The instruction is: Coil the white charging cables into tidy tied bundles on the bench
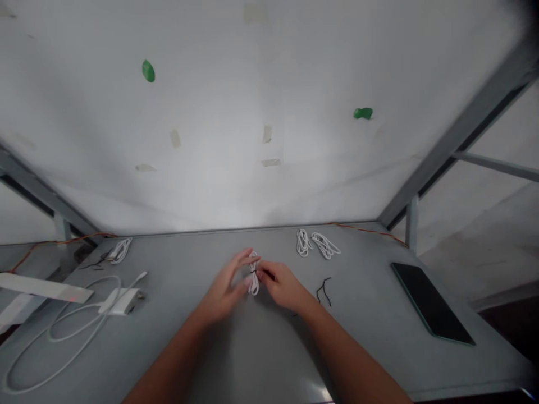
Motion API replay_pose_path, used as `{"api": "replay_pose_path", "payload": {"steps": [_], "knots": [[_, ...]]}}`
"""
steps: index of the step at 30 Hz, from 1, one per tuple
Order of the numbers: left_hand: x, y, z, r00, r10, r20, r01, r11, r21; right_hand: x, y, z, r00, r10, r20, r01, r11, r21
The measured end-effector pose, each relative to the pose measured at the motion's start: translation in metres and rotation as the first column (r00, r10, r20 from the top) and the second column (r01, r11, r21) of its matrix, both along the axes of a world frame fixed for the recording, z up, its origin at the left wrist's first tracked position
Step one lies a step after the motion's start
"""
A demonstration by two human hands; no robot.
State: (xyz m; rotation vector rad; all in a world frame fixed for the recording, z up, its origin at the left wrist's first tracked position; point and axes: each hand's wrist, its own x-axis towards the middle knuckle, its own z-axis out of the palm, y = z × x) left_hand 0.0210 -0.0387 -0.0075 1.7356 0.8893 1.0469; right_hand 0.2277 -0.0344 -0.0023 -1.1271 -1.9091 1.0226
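A coiled white cable (253,287) with a black twist tie (253,271) around its middle is between my hands, above the grey table. My left hand (227,286), slightly blurred, has its fingertips at the top of the coil and its thumb at the coil's lower left side. From the right, my right hand (280,283) is closed, thumb and forefinger pinching at the twist tie. The pinched end is mostly hidden by the fingers. Loose black twist ties (324,292) lie on the table to the right of my right hand.
Two coiled white cables, one (303,243) beside the other (325,246), lie at the back. A phone (433,303) lies at right. On the left are a white adapter (120,301) with a looped cord, a power strip (46,287) and another coiled cable (122,250). A white panel (210,191) rises behind.
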Motion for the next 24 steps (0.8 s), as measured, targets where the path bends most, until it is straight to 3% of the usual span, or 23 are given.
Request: {"api": "replay_pose_path", "payload": {"steps": [2,4,6,8,10,13,16,18,21,24], "knots": [[0.004,-0.001,-0.005,0.984,-0.064,-0.165,0.071,0.997,0.036,0.001,-0.001,0.005,0.998,0.016,-0.058,-0.019,0.999,-0.044],[0.012,0.0,-0.012,0.98,-0.032,-0.197,0.041,0.998,0.039,0.001,-0.001,0.008,0.997,0.027,-0.079,-0.031,0.998,-0.049],[0.022,0.002,-0.017,0.99,0.042,-0.131,-0.047,0.998,-0.039,0.001,-0.001,0.008,0.998,0.039,-0.053,-0.04,0.999,-0.009],[0.03,0.004,-0.021,0.993,0.117,0.003,-0.114,0.971,-0.209,0.0,-0.002,0.005,0.999,0.035,0.03,-0.037,0.998,0.053],[0.034,0.006,-0.022,0.968,0.177,0.179,-0.087,0.903,-0.42,-0.001,-0.003,0.003,0.99,0.009,0.139,-0.022,0.995,0.095],[0.035,0.006,-0.02,0.869,0.241,0.432,0.12,0.744,-0.657,0.004,-0.004,0.006,0.967,0.004,0.255,-0.028,0.995,0.092],[0.032,0.005,-0.017,0.772,0.249,0.586,0.364,0.582,-0.727,0.016,-0.003,0.018,0.948,0.061,0.313,-0.077,0.996,0.039],[0.029,0.006,-0.017,0.723,0.245,0.646,0.463,0.523,-0.716,0.028,-0.001,0.027,0.935,0.107,0.338,-0.115,0.993,0.005],[0.019,0.012,-0.018,0.677,0.33,0.657,0.44,0.534,-0.722,0.056,0.004,0.034,0.915,0.137,0.38,-0.113,0.99,-0.083],[0.005,0.025,-0.018,0.69,0.468,0.553,0.214,0.597,-0.773,0.095,0.007,0.031,0.872,0.103,0.478,0.041,0.959,-0.28]]}}
